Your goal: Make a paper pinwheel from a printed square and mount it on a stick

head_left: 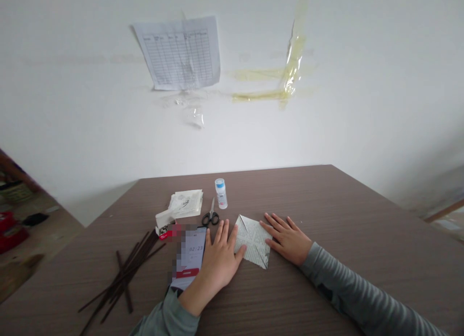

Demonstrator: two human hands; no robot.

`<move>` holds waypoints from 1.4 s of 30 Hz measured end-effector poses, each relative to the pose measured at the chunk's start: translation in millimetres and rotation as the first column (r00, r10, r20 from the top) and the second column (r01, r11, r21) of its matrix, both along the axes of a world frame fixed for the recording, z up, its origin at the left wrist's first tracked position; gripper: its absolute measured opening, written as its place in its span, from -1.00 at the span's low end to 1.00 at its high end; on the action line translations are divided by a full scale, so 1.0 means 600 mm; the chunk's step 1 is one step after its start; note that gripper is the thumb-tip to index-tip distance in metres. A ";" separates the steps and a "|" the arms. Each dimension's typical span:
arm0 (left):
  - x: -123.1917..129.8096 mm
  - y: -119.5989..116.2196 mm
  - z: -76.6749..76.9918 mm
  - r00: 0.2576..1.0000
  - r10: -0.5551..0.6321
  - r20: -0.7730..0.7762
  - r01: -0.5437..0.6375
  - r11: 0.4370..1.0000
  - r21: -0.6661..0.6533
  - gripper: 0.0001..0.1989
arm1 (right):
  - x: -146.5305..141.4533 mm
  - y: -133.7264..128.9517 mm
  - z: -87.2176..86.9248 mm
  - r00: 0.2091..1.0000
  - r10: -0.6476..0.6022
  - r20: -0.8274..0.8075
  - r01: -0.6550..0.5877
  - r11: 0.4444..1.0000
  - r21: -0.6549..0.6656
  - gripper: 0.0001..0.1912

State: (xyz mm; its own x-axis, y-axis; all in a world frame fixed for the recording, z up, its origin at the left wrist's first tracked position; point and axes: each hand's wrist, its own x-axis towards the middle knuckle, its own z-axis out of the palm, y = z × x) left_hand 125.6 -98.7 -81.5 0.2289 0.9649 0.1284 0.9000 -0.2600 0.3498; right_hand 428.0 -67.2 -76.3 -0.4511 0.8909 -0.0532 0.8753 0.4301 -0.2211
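Observation:
A folded piece of newspaper (253,241), roughly square with crease lines and loose flaps, lies flat on the brown table (326,205). My left hand (222,254) rests on its left edge, the thumb on the paper and the other fingers stretched forward. From the right, my right hand (288,239) lies flat with its fingers spread, some fingertips on the paper's right edge. Beside my left hand is a phone (197,251) whose screen reads 02:23; my wrist covers part of it. Scissors (210,216) with black handles lie just beyond my left fingertips.
A glue bottle (221,195) with a blue band stands behind the scissors. Stacked paper pieces (186,203) and a small red-and-white box (165,225) are at the left, near several dark thin sticks (123,278). A white wall (253,138) with a taped printed sheet (181,53) rises behind the table.

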 end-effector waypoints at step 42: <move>-0.042 0.205 0.251 0.989 0.080 0.128 -0.101 0.980 0.172 -0.64 | 0.008 0.008 0.023 0.954 -0.083 -0.287 0.119 0.987 0.108 -0.65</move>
